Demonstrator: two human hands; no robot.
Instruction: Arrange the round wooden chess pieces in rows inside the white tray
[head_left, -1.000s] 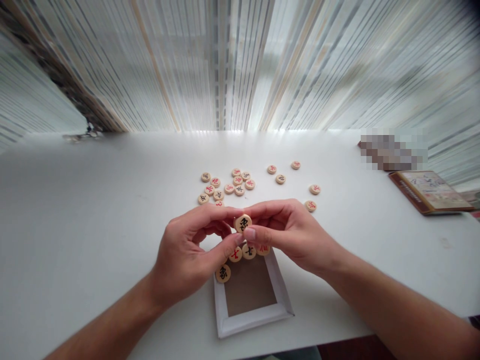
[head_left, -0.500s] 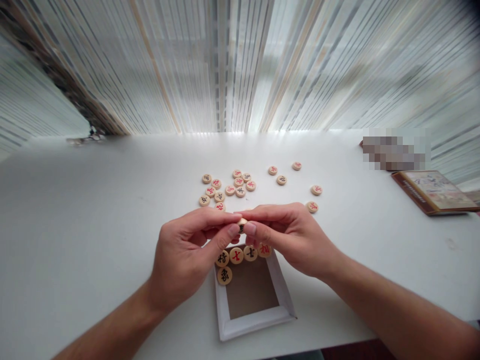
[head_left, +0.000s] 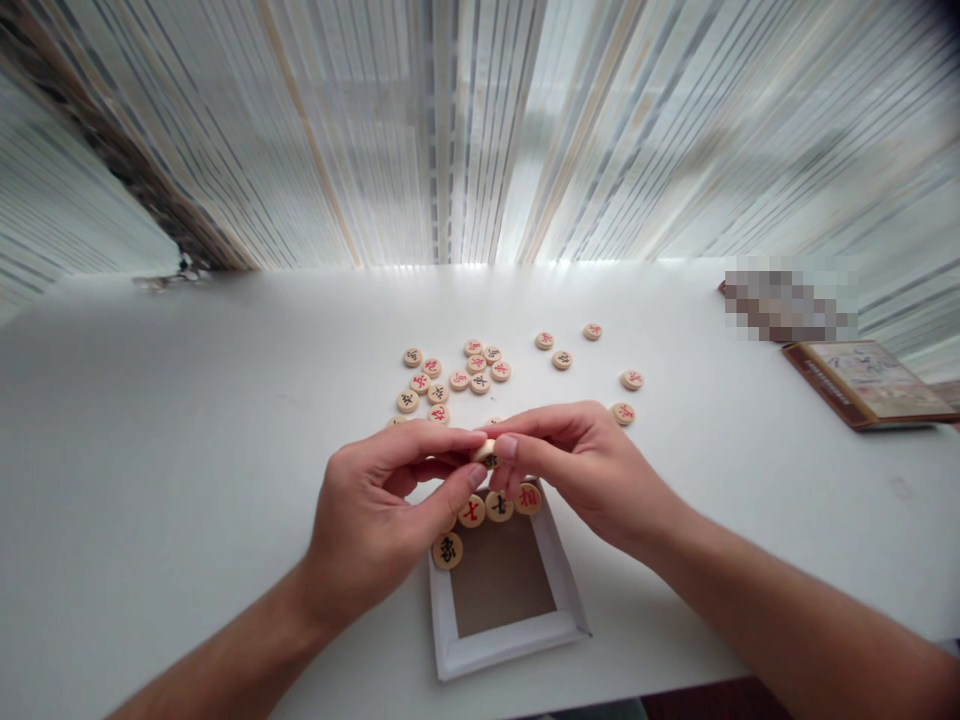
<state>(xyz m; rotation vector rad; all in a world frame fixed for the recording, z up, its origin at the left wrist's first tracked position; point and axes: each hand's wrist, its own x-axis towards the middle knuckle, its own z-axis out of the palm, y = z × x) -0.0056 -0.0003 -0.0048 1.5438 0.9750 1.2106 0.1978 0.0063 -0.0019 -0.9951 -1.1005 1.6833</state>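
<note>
Both hands meet over the far end of a white box [head_left: 506, 648]. Between the fingertips is a round wooden xiangqi piece [head_left: 488, 455] with a black character, tilted. My left hand [head_left: 386, 500] pinches it from the left with thumb and fingers. From the right, my right hand [head_left: 581, 465] grips it too, thumb against its side. Inside the box, pieces stand in a row along the far wall, among them a red-marked piece [head_left: 471, 511], a black-marked piece [head_left: 499, 505] and another red one [head_left: 529, 499]. One more black-marked piece [head_left: 448, 550] lies at the left wall.
Several loose xiangqi pieces [head_left: 478, 364] lie scattered beyond my hands on the white table [head_left: 187, 430]. A few sit farther right, near a red-marked piece [head_left: 632, 380]. A brown picture-covered box lid [head_left: 874, 385] rests at the right. Striped curtains [head_left: 390, 130] hang behind the table.
The held piece has turned slightly between my fingers and shifted a little to the right. My left hand now covers more of the piece in the box's far left corner.
</note>
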